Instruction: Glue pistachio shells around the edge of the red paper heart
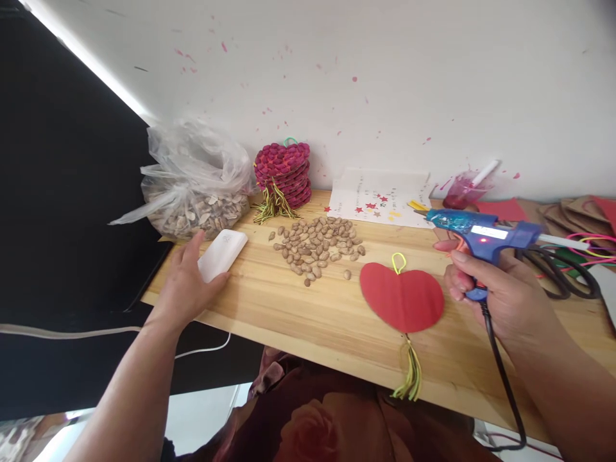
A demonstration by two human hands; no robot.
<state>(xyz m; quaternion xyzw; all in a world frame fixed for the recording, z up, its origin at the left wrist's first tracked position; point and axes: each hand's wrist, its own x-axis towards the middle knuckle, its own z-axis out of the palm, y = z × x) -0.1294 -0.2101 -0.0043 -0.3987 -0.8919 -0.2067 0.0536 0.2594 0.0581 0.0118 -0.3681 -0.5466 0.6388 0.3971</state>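
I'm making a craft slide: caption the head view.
Right hand holding a glue gun near a red heart and peanuts.

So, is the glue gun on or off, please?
Apparently on: the glue gun in the right hand shows a lit red light.

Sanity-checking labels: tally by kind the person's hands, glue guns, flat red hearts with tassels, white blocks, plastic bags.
Hands (left hand, right hand): 2
Glue gun: 1
Flat red heart: 1
White block: 1
Plastic bag: 1
Total: 6
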